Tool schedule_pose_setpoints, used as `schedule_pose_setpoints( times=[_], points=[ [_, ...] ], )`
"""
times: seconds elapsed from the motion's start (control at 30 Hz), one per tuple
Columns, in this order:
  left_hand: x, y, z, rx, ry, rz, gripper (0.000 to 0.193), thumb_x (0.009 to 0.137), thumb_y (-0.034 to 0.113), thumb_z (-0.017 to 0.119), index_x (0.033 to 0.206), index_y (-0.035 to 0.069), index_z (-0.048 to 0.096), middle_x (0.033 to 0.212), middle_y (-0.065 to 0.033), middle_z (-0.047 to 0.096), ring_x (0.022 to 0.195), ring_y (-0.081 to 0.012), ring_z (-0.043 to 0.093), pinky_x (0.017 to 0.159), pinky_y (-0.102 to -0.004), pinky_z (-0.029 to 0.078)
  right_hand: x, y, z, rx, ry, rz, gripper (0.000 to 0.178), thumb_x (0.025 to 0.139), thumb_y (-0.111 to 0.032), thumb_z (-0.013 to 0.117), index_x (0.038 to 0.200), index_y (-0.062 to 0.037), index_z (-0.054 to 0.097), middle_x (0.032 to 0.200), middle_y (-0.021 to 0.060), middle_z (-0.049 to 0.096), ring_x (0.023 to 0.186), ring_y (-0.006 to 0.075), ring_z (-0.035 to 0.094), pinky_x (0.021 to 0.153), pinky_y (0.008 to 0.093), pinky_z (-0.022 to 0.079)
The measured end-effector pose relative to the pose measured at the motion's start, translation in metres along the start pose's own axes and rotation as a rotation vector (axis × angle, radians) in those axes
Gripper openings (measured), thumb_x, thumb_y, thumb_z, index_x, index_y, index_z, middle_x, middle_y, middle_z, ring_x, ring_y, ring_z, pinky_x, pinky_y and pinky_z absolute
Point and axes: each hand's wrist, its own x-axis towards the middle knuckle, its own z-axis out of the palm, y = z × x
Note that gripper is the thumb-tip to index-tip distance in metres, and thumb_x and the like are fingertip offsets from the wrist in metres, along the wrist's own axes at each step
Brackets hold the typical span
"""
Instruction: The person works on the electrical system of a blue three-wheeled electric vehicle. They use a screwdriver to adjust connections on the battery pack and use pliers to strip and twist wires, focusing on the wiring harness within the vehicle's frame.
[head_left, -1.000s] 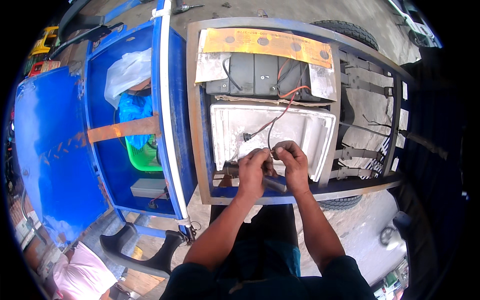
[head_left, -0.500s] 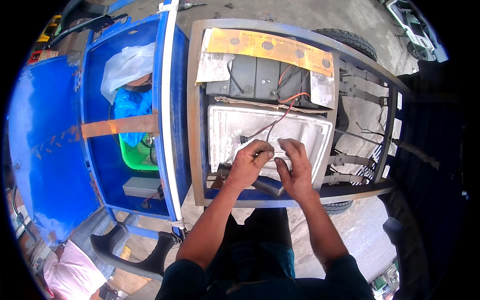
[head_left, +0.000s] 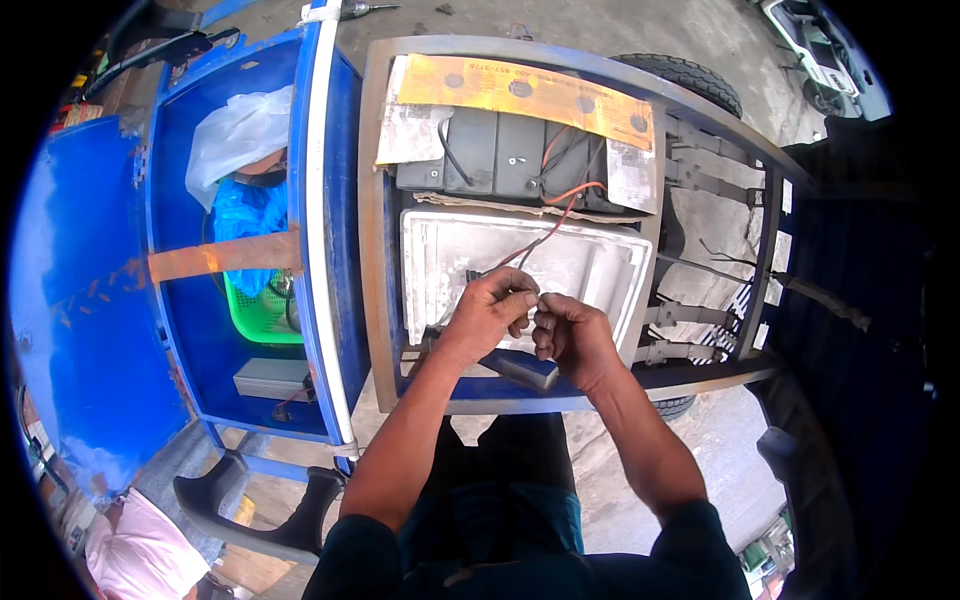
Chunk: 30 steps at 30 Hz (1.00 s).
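A thin black wire (head_left: 526,258) comes down from the dark grey batteries (head_left: 514,155) into the pinch of my left hand (head_left: 482,318). My right hand (head_left: 582,342) is closed, thumb against curled fingers, its tips meeting the left ones. Whatever lies between the right fingertips is too small to make out. Both hands hover over a white, dirt-marked foam-like panel (head_left: 595,262). A red wire (head_left: 565,218) runs from the batteries toward a small black connector (head_left: 473,275), partly hidden beside my left hand.
Around the batteries runs a rusty metal frame (head_left: 376,300), with a yellow cardboard strip (head_left: 550,90) along its far side. On the left stands a blue metal box (head_left: 340,180) holding a green basket (head_left: 255,318) and plastic bags. A person in a pink top (head_left: 140,550) is at lower left.
My right fingers, spread apart before, have curled in and closed against the left fingertips. The whole view has shifted slightly, so the frame sits a little further left.
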Motion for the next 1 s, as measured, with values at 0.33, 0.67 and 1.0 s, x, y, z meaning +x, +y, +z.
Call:
schedule_pose_setpoints(
  times=[0.33, 0.67, 1.0],
  points=[
    [0.000, 0.005, -0.006, -0.141, 0.037, -0.092, 0.010, 0.092, 0.009, 0.063, 0.096, 0.000, 0.064, 0.080, -0.0053, 0.064, 0.058, -0.0133, 0.060, 0.059, -0.0301, 0.057, -0.011, -0.008, 0.016, -1.602, 0.189, -1.305, 0.032, 0.079, -0.004, 0.070, 0.110, -0.0047, 0.062, 0.095, 0.0101, 0.064, 0.081, 0.0283, 0.063, 0.069, 0.0359, 0.053],
    [0.005, -0.008, -0.008, -0.154, 0.026, 0.003, 0.009, 0.091, 0.004, 0.064, 0.099, -0.001, 0.064, 0.087, -0.0083, 0.065, 0.069, -0.0165, 0.064, 0.062, -0.0317, 0.058, 0.005, -0.013, 0.020, -1.181, 0.162, -0.917, 0.015, 0.091, -0.017, 0.064, 0.089, -0.0020, 0.063, 0.072, 0.0067, 0.058, 0.063, 0.0216, 0.060, 0.055, 0.0313, 0.046],
    [0.008, -0.011, -0.020, -0.313, 0.195, -0.028, 0.013, 0.092, 0.003, 0.062, 0.104, -0.001, 0.063, 0.097, -0.0115, 0.067, 0.077, -0.0188, 0.065, 0.063, -0.0328, 0.059, 0.086, -0.074, 0.041, -1.406, 0.551, -1.277, 0.016, 0.084, -0.014, 0.070, 0.097, -0.0044, 0.067, 0.090, 0.0126, 0.063, 0.077, 0.0332, 0.062, 0.068, 0.0418, 0.049]
  ],
)
